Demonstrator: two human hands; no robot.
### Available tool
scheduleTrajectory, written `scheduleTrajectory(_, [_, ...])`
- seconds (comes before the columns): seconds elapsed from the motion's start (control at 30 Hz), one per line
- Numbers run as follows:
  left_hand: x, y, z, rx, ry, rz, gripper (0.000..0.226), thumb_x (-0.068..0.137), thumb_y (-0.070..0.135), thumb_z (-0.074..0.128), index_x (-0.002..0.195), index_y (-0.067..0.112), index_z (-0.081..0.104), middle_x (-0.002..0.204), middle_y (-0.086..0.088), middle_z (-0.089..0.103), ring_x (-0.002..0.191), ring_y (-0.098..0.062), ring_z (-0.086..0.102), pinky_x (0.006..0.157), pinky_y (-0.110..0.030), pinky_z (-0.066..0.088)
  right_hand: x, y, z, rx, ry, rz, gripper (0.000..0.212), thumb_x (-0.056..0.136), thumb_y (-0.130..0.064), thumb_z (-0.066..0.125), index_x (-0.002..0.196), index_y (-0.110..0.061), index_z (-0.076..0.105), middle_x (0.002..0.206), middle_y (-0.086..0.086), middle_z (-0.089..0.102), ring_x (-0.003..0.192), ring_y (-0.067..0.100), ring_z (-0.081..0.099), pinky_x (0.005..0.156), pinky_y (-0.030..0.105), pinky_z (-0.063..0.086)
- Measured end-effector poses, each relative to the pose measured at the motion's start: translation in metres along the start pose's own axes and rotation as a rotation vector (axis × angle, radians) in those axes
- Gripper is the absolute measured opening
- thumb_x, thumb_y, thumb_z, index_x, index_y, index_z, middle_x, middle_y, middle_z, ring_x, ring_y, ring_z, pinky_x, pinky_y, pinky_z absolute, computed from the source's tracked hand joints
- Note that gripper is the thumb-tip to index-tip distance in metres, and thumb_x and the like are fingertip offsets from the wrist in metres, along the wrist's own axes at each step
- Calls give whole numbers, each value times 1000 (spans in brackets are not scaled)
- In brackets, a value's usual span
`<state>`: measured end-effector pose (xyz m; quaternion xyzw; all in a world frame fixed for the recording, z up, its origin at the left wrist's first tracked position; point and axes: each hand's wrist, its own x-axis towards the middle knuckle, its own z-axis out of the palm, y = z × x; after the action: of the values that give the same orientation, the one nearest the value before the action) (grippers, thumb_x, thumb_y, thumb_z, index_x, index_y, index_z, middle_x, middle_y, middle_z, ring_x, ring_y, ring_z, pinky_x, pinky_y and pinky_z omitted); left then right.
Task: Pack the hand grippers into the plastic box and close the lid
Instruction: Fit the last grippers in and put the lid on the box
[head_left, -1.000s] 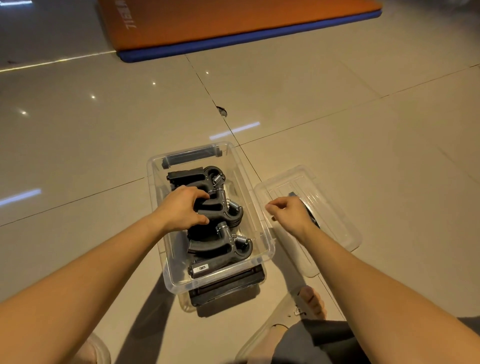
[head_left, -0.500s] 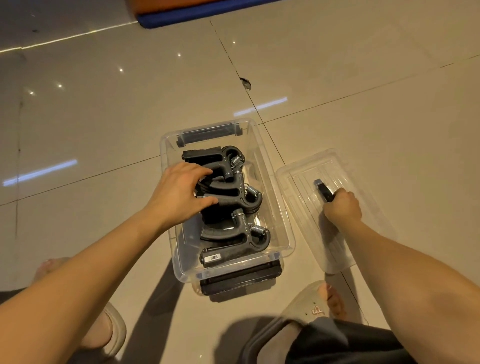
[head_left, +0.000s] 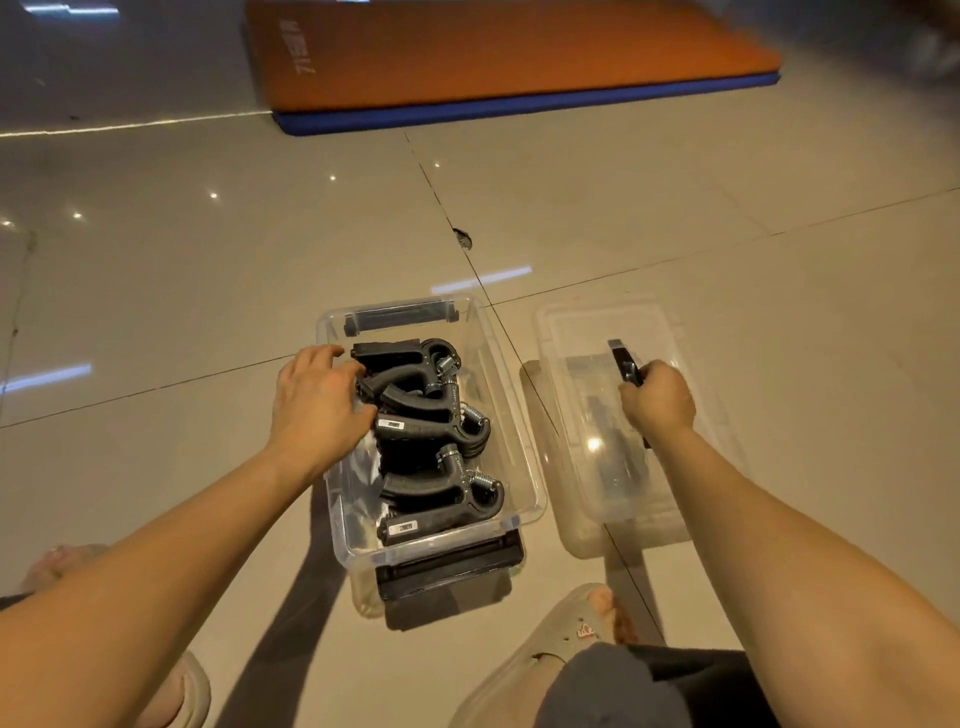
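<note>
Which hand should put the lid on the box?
Right hand: it grips the lid beside the box. The left hand touches the grippers inside.

Dim warm light, glossy floor (head_left: 208, 312) glare

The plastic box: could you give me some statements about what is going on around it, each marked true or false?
1. The plastic box holds several black hand grippers. True.
2. The lid is closed on the box. False: it is off, to the box's right.
3. The right hand grips the dark handle on the lid. True.
4. The left hand rests on the floor. False: it touches the hand grippers inside the box.
5. An orange mat lies beyond the box. True.
</note>
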<state>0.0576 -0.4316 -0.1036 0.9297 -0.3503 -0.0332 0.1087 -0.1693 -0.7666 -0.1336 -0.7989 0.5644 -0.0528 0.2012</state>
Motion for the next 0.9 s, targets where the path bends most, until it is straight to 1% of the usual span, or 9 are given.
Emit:
scheduleTrajectory(0.1, [-10,0,-10,-19,9,-107,61,83,36,74,138,15,56,145,-16,48,136,-35,40,109,-52,36,-12,-32,-42,32,146,-51,10,87,-21,64,86,-12,65,83,8,66,70,30,60,58,31,39])
scheduleTrajectory(0.2, [-23,-1,-16,-120,-42,-222,66,86,40,71,141,12,49,133,-16,56,120,-37,53,95,-50,48,-33,-70,-72,62,213,-113,11,84,-23,67,82,-12,68,72,4,61,66,28,56,57,31,36])
scheduleTrajectory(0.27, [-31,-4,-17,-267,-81,-294,61,88,38,70,141,15,51,126,-13,63,109,-35,61,86,-43,52,-48,-96,-79,98,191,-149,12,85,-25,67,81,-14,69,69,2,62,65,27,57,55,30,36])
scheduleTrajectory(0.37, [-40,-11,-17,-523,-181,-435,66,92,31,70,149,14,44,124,-11,68,101,-28,69,92,-42,55,-75,-131,-69,136,114,-226,12,85,-28,68,84,-16,71,72,2,67,69,26,63,59,33,50])
scheduleTrajectory(0.47, [-46,-17,-17,-829,-231,-553,62,93,14,71,149,12,45,106,-13,71,79,-25,72,78,-43,62,-107,-157,-43,107,23,-312,13,85,-29,68,83,-17,71,74,1,68,70,25,65,61,34,53])
scheduleTrajectory(0.6, [-51,-23,-22,-1031,-281,-640,60,92,-4,64,147,14,47,96,-19,72,79,-33,71,70,-43,64,-136,-167,-7,22,-78,-385,13,88,-32,69,80,-21,69,72,-2,67,68,21,64,53,28,42])
scheduleTrajectory(0.7, [-58,-25,-25,-1144,-347,-693,57,90,-11,61,141,13,53,98,-20,73,80,-35,74,66,-42,64,-147,-164,9,-35,-111,-401,13,88,-30,68,78,-21,68,68,-3,66,62,19,64,51,28,46])
scheduleTrajectory(0.83, [-64,-31,-27,-1253,-529,-681,33,90,-13,57,120,0,64,92,-24,73,65,-28,71,78,-45,63,-155,-161,21,-72,-130,-410,11,86,-28,67,79,-20,70,68,-2,66,61,19,63,53,30,51])
scheduleTrajectory(0.9, [-64,-36,-30,-1247,-617,-658,28,93,-11,52,114,-2,68,89,-23,74,73,-27,72,86,-45,61,-160,-161,29,-69,-162,-425,11,88,-29,68,82,-21,71,69,-3,66,63,18,62,51,28,46])
